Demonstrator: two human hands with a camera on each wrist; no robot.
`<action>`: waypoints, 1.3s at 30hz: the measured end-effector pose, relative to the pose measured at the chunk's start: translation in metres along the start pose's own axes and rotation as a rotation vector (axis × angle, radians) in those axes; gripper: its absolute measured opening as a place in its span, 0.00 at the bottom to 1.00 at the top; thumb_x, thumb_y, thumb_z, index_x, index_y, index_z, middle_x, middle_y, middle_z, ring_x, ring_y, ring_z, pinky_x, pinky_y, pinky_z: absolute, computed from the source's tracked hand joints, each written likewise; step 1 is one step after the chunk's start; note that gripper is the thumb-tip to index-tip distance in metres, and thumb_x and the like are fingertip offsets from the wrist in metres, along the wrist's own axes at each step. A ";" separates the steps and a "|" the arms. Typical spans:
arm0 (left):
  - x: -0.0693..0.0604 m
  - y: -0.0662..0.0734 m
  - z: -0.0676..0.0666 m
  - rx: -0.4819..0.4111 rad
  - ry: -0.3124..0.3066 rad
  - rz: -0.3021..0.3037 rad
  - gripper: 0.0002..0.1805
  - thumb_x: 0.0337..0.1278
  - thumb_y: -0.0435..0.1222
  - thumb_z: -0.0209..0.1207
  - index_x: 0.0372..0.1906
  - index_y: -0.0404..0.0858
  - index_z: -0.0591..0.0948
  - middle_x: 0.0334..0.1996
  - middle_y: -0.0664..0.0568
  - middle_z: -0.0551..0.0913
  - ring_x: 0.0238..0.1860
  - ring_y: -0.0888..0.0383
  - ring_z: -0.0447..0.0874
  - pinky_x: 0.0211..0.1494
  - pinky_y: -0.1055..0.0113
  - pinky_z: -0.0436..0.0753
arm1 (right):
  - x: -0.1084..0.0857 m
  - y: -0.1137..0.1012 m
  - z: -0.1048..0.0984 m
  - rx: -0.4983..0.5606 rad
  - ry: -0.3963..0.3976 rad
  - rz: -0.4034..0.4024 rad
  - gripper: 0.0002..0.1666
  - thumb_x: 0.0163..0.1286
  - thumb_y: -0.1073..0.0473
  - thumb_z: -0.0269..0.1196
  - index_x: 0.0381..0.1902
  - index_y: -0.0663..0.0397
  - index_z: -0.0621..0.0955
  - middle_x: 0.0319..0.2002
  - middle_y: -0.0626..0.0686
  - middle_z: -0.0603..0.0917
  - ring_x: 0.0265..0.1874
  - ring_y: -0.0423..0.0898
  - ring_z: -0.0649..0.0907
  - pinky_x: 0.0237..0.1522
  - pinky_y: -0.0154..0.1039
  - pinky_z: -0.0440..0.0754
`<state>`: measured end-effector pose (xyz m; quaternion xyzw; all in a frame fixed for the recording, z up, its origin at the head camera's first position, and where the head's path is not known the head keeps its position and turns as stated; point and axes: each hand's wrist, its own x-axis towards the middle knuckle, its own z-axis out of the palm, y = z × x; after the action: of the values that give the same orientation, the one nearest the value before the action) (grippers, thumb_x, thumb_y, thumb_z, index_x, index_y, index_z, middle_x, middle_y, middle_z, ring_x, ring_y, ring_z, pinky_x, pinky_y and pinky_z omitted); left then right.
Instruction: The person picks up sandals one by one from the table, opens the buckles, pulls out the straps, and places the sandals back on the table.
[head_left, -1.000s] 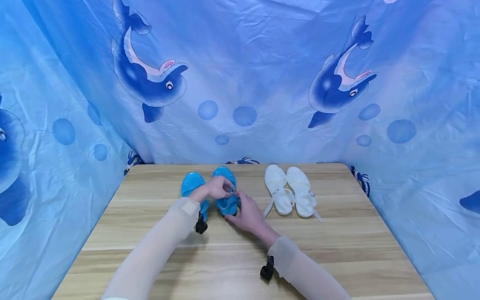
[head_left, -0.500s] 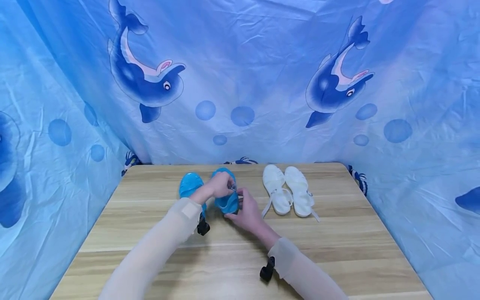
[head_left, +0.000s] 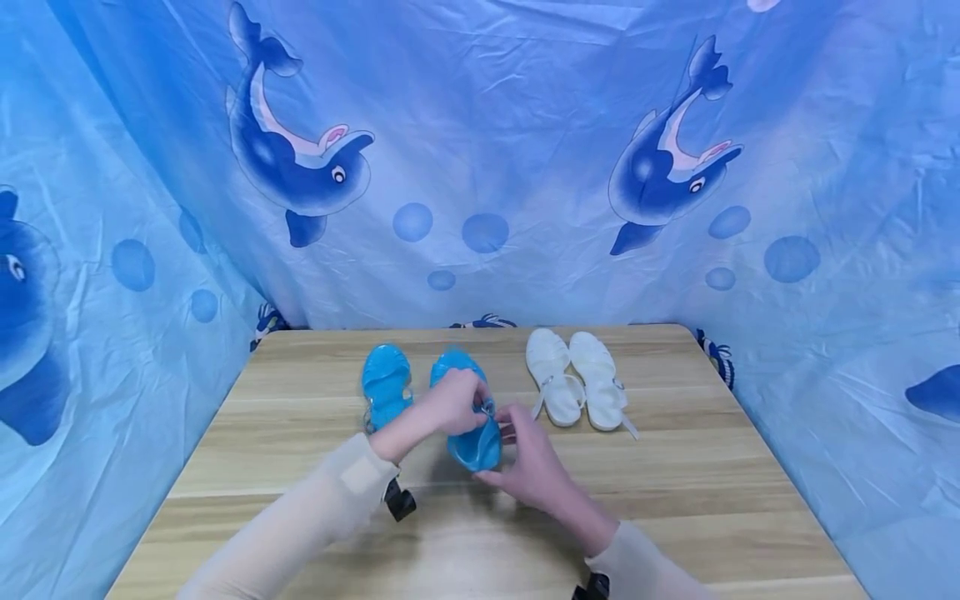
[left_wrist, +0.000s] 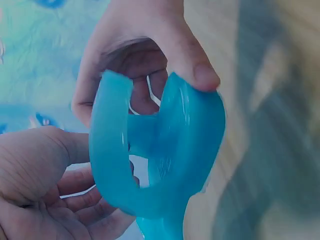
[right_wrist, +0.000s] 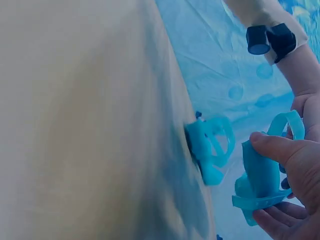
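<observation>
A blue jelly sandal [head_left: 480, 450] is held between both hands, its heel toward me, and looks raised off the table. My right hand [head_left: 536, 462] grips the heel end; in the left wrist view its thumb [left_wrist: 202, 75] presses the heel rim. My left hand [head_left: 453, 400] pinches the strap by the metal buckle [head_left: 487, 407] at the sandal's right side. The ankle strap [left_wrist: 110, 145] arches up in the left wrist view; the left fingertips are partly hidden behind it. A matching blue sandal [head_left: 386, 379] lies on the table to the left, partly covered by the left wrist.
Two white sandals [head_left: 547, 362] lie side by side right of the hands, their straps loose. They rest on a wood-grain table [head_left: 675, 500]. A blue dolphin-print curtain [head_left: 487, 125] hangs round the back and sides. Black wrist cameras [head_left: 400, 502] are strapped to both wrists.
Both hands have moved toward me and slightly right, bringing the blue sandal along and off its earlier spot beside its mate. More of the left blue sandal now shows.
</observation>
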<state>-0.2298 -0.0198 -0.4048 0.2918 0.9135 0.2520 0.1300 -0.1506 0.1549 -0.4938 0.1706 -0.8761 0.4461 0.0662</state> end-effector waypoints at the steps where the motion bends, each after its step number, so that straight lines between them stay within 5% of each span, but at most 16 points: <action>1: -0.005 0.002 0.004 -0.010 -0.006 0.001 0.02 0.65 0.33 0.71 0.40 0.40 0.91 0.36 0.50 0.91 0.39 0.56 0.89 0.43 0.60 0.91 | -0.007 -0.001 -0.001 0.003 -0.009 -0.015 0.47 0.49 0.56 0.87 0.63 0.49 0.73 0.59 0.50 0.82 0.54 0.48 0.87 0.55 0.43 0.90; 11: -0.033 -0.008 0.065 -0.111 -0.021 0.006 0.05 0.53 0.30 0.70 0.36 0.39 0.88 0.29 0.55 0.86 0.32 0.63 0.81 0.33 0.70 0.82 | -0.057 0.026 0.003 -0.057 -0.113 -0.060 0.43 0.47 0.43 0.87 0.54 0.43 0.75 0.46 0.41 0.81 0.43 0.37 0.82 0.46 0.32 0.85; 15: -0.033 -0.014 0.081 -0.208 -0.006 -0.016 0.05 0.52 0.33 0.68 0.35 0.38 0.90 0.27 0.57 0.86 0.28 0.64 0.80 0.30 0.71 0.79 | -0.060 0.043 -0.001 0.081 -0.183 -0.068 0.33 0.57 0.47 0.83 0.54 0.46 0.78 0.44 0.44 0.83 0.41 0.39 0.84 0.45 0.34 0.86; 18: -0.029 -0.019 0.087 -0.240 -0.031 0.003 0.04 0.60 0.37 0.70 0.36 0.41 0.91 0.27 0.59 0.86 0.28 0.66 0.80 0.30 0.71 0.79 | -0.056 0.050 -0.008 0.182 -0.216 -0.041 0.18 0.65 0.58 0.77 0.50 0.48 0.83 0.43 0.48 0.88 0.39 0.40 0.87 0.44 0.35 0.89; 21: -0.026 -0.024 0.088 -0.256 -0.050 0.027 0.04 0.60 0.39 0.74 0.35 0.44 0.92 0.25 0.62 0.84 0.28 0.67 0.78 0.30 0.72 0.77 | -0.052 0.051 -0.013 0.172 -0.217 -0.018 0.11 0.68 0.64 0.74 0.46 0.48 0.87 0.40 0.48 0.90 0.36 0.37 0.88 0.41 0.34 0.89; 28: -0.021 -0.029 0.089 -0.300 -0.035 0.051 0.03 0.60 0.36 0.73 0.31 0.45 0.92 0.20 0.61 0.81 0.22 0.68 0.75 0.25 0.74 0.72 | -0.047 0.048 -0.019 -0.040 -0.137 -0.094 0.12 0.61 0.67 0.74 0.42 0.49 0.92 0.36 0.45 0.93 0.30 0.28 0.84 0.34 0.29 0.86; 35: -0.025 -0.031 0.096 -0.359 -0.004 -0.017 0.03 0.63 0.38 0.72 0.33 0.45 0.93 0.18 0.60 0.82 0.19 0.66 0.75 0.23 0.74 0.70 | -0.046 0.051 -0.024 -0.066 -0.123 -0.145 0.12 0.56 0.69 0.76 0.38 0.51 0.94 0.31 0.46 0.93 0.28 0.28 0.84 0.32 0.27 0.85; 39: -0.026 -0.031 0.099 -0.374 0.020 -0.035 0.03 0.61 0.36 0.73 0.32 0.43 0.93 0.22 0.60 0.86 0.24 0.66 0.81 0.27 0.73 0.78 | -0.049 0.058 -0.027 -0.079 -0.151 -0.185 0.12 0.56 0.70 0.76 0.37 0.53 0.94 0.30 0.45 0.93 0.27 0.27 0.83 0.29 0.25 0.83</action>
<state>-0.1856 -0.0196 -0.5021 0.2443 0.8569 0.4178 0.1772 -0.1265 0.2196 -0.5353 0.2810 -0.8759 0.3894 0.0477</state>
